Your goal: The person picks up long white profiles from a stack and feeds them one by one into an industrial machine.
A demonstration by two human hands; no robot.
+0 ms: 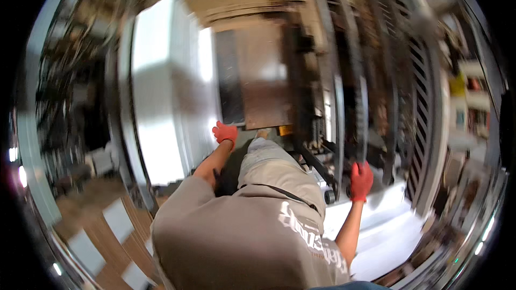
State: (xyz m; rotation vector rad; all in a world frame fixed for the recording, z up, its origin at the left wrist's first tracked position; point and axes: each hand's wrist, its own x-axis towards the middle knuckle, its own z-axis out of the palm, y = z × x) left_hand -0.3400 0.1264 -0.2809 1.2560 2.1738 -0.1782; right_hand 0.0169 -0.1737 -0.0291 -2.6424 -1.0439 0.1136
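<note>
My left hand [224,132], in a red glove, is beside the lower right edge of a tall stack of white sheets [156,91]. Its fingers look apart and hold nothing that shows; whether they touch the sheets is unclear. On the other side, my right hand [361,181], also red-gloved, is closed at the lower end of an upright metal rail [362,113]. Blur hides the exact grip. Below that hand lie large white sheets [387,236].
Between the stack and the rails is a brown panel [266,75] next to a dark strip [231,75]. Striped machine frame [419,113] rises at the right. Brown and white stacked boards [115,231] lie at lower left. Shelves [475,96] stand far right.
</note>
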